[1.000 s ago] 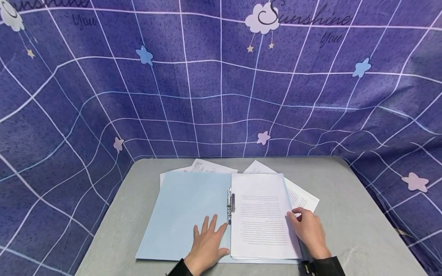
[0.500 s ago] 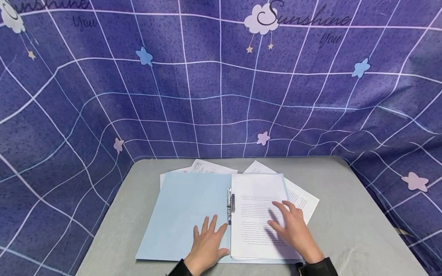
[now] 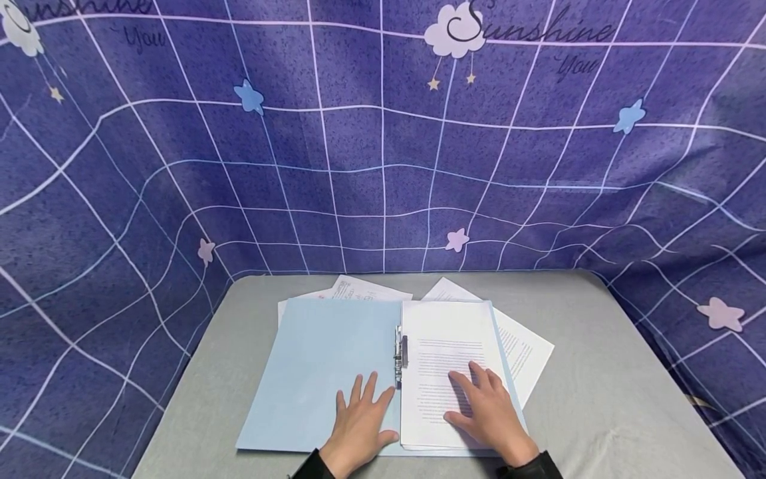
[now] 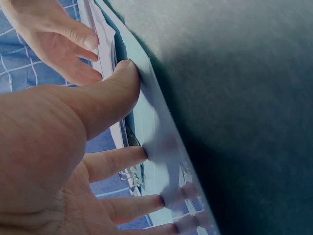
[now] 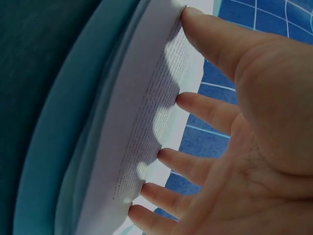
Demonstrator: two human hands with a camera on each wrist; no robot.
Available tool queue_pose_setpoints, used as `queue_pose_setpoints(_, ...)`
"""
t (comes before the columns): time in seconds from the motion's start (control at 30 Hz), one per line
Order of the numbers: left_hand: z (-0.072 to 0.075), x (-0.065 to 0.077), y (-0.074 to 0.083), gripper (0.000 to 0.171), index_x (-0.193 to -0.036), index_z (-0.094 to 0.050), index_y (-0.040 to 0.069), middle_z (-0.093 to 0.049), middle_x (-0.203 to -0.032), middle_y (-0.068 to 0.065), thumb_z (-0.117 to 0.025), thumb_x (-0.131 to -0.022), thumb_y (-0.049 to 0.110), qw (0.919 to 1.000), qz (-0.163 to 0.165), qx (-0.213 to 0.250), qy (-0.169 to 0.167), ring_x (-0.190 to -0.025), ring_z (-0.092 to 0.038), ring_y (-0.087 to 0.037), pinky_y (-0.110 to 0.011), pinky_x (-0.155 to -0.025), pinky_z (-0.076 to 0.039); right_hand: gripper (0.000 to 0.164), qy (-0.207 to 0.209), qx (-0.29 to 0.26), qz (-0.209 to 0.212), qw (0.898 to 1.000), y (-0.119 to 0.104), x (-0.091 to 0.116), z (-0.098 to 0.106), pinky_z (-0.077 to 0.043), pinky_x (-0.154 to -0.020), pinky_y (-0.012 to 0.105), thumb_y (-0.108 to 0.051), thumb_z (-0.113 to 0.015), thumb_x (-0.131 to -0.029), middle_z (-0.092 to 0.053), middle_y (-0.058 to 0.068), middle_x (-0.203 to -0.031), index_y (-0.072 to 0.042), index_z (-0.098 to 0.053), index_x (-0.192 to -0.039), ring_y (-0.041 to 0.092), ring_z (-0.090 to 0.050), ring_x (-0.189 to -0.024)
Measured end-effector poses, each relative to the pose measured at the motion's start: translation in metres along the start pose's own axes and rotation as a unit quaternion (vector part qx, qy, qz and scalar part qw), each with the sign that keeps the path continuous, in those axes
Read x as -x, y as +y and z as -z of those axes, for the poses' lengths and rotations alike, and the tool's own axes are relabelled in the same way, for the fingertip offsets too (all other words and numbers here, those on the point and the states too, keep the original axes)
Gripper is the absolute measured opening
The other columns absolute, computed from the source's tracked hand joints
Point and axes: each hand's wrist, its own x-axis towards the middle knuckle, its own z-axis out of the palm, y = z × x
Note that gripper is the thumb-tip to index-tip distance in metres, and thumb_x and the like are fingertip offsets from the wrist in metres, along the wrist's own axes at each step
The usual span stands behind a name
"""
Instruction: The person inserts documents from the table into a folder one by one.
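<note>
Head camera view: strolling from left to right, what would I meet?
A white cloud → a pink star → a blue star → the left hand → a metal clip → the right hand → another blue star → the far-right pink star.

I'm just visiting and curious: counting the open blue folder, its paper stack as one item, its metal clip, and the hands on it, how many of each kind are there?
Blue folder: 1
Stack of printed paper: 1
Metal clip: 1
Hands: 2, the left hand and the right hand
Total: 5
</note>
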Motion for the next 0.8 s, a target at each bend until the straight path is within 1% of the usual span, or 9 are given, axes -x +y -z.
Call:
queue_pose_setpoints(0.27,0.0009,-0.0008,0.0004,0.076,-0.139,-0.063,0.01,-0.042,-0.153,-0.031,-0.088,-0.076,0.044,1.0,0.003,0.001,-0.009,-0.141,-0.034,-0.059,-0.085,-0.097,-0.027,0.069,0.014,0.031,0.001,0.999,-0.0009,-0.0009,-0.0051,-0.045,-0.094,0.07,-0.043,-0.093,-0.07,-0.054,0.03,-0.141,-0.013,-0.071,-0.128,0.059,-0.05,-0.124)
queue_pose_setpoints(0.47,0.0017,-0.0016,0.0008,0.076,-0.139,-0.063,0.009,-0.042,-0.154,-0.03,-0.088,-0.076,0.043,0.9999,0.005,0.0,-0.011,-0.141,-0.034,-0.059,-0.085,-0.098,-0.027,0.067,0.021,0.036,0.008,0.999,-0.0019,-0.0017,-0.0047,-0.046,-0.094,0.069,-0.041,-0.094,-0.07,-0.055,0.03,-0.139,-0.012,-0.071,-0.126,0.059,-0.051,-0.123)
queue_pose_setpoints(0.67,0.0033,-0.0014,0.0003,0.076,-0.14,-0.063,0.01,-0.042,-0.154,-0.03,-0.087,-0.077,0.044,0.9999,0.005,-0.001,-0.015,-0.141,-0.034,-0.058,-0.085,-0.099,-0.027,0.067,0.007,0.039,0.001,0.999,-0.0043,-0.0018,-0.0037,-0.046,-0.095,0.068,-0.042,-0.093,-0.072,-0.054,0.03,-0.141,-0.012,-0.071,-0.128,0.058,-0.05,-0.125)
queue_pose_setpoints(0.8,0.005,-0.0015,-0.001,0.072,-0.139,-0.064,0.01,-0.041,-0.154,-0.03,-0.086,-0.079,0.044,0.9997,0.007,0.012,-0.02,-0.142,-0.034,-0.058,-0.084,-0.1,-0.026,0.067,0.002,0.04,-0.001,0.999,-0.0051,-0.0021,-0.0032,-0.046,-0.096,0.068,-0.042,-0.092,-0.072,-0.054,0.029,-0.142,-0.012,-0.071,-0.128,0.058,-0.05,-0.126)
